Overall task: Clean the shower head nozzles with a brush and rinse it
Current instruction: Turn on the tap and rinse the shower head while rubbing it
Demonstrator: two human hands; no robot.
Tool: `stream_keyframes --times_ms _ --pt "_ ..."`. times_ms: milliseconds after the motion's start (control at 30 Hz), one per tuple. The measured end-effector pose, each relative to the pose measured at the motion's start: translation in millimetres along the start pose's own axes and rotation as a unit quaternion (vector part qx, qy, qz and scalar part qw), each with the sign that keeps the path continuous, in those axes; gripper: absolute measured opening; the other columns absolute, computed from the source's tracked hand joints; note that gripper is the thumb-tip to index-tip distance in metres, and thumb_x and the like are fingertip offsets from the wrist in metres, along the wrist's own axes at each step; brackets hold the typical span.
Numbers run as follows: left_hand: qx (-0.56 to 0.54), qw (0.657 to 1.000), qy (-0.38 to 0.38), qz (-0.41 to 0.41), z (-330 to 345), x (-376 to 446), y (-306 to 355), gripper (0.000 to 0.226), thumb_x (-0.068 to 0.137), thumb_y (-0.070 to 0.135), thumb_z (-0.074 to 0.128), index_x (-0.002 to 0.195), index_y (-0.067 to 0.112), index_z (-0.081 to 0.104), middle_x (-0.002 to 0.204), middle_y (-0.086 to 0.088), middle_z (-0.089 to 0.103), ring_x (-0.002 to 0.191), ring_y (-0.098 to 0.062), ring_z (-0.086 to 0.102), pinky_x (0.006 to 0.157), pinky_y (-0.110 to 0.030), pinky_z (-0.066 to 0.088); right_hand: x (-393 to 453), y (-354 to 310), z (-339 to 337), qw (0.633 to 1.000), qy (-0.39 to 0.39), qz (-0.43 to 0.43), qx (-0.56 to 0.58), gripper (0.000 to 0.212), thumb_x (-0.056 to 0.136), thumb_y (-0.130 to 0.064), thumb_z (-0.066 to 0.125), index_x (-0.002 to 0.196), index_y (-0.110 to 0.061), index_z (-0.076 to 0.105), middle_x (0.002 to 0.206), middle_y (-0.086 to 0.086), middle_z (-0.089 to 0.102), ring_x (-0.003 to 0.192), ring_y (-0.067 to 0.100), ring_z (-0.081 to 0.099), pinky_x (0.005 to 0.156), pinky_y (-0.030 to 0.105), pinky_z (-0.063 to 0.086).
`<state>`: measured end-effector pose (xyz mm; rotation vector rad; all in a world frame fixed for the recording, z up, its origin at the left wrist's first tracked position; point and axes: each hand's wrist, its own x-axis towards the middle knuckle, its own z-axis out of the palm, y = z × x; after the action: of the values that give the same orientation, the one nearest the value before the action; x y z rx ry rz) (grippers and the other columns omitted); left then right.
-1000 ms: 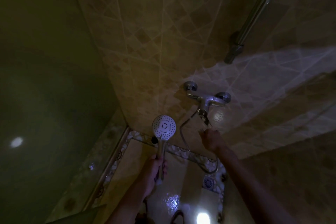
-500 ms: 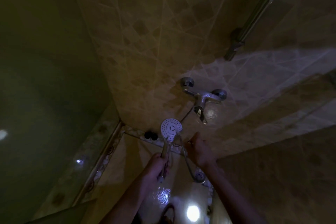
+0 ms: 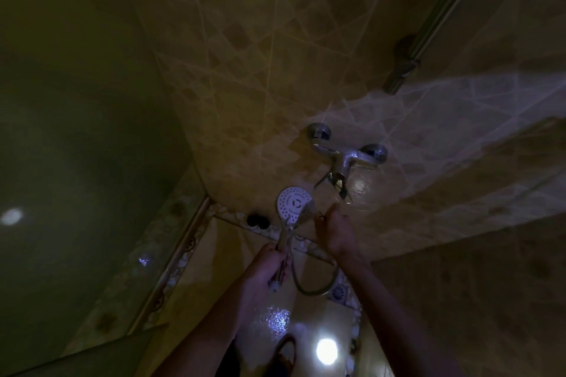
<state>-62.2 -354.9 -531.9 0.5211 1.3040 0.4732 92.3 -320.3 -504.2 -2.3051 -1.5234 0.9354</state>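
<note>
Left hand (image 3: 266, 266): our fingers curl round the shower head (image 3: 293, 204) handle, long axis running away from us, nozzle face up. Right hand (image 3: 336, 232): just right of the head, nearer the faucet (image 3: 346, 159); its grasp we cannot tell.

Right hand (image 3: 337, 234) seen from back: fingers hidden, grip cannot be told. Shower head handle (image 3: 283, 249) mostly buried in left hand (image 3: 263, 269). Both forearms cut by bottom edge. Dark pair of objects (image 3: 257, 220) at floor corner too dim to identify. Wall rail (image 3: 435, 12) cut by top edge.
</note>
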Motion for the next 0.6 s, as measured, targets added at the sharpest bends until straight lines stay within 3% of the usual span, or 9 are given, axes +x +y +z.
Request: stream_keyframes --times_ms 133,267,367,500,600 --pt "0.002 1.000 0.003 -0.005 2 3 -1 0.019 0.098 0.008 0.038 0.080 0.010 0.045 0.063 -0.008 0.049 0.037 -0.010 0.045 0.037 -0.019 0.037 -4 17 -3 1.000 0.002 -0.006 -0.019 0.022 0.096 -0.028 0.051 0.093 -0.010 0.039 0.098 0.024 0.064 0.091 0.037 0.061 0.063 0.030 0.034" --pt "0.008 1.000 -0.004 -0.006 8 5 -4 0.020 0.098 0.009 0.039 0.078 0.009 0.044 0.062 -0.008 0.048 0.036 -0.010 0.046 0.037 -0.018 0.036 -13 23 3 0.999 -0.020 -0.040 -0.019 0.025 0.095 -0.031 0.053 0.091 -0.010 0.041 0.094 0.022 0.066 0.089 0.035 0.063 0.069 0.038 0.048" --pt "0.000 1.000 -0.007 -0.015 10 8 -5 0.025 0.098 0.007 0.039 0.074 0.010 0.044 0.060 -0.008 0.048 0.037 -0.011 0.046 0.038 -0.018 0.036 -11 18 8 0.998 -0.024 -0.047 -0.018 0.025 0.093 -0.030 0.054 0.091 -0.014 0.036 0.098 0.023 0.065 0.090 0.037 0.062 0.060 0.029 0.033" --pt "-0.001 1.000 -0.020 -0.009 10 9 -3 0.029 0.098 0.006 0.038 0.071 0.011 0.046 0.057 -0.006 0.049 0.036 -0.011 0.045 0.037 -0.018 0.037 1 10 3 0.999 -0.023 -0.043 -0.014 0.020 0.091 -0.024 0.052 0.092 -0.013 0.035 0.099 0.023 0.064 0.091 0.038 0.061 0.047 0.028 0.023" --pt "-0.002 1.000 -0.029 -0.006 9 8 1 0.029 0.099 0.008 0.037 0.072 0.010 0.046 0.057 -0.006 0.049 0.039 -0.013 0.045 0.040 -0.019 0.037 9 11 -4 1.000 -0.016 -0.021 -0.013 0.019 0.092 -0.019 0.053 0.094 -0.009 0.037 0.100 0.026 0.063 0.092 0.038 0.061 0.057 0.028 0.030"
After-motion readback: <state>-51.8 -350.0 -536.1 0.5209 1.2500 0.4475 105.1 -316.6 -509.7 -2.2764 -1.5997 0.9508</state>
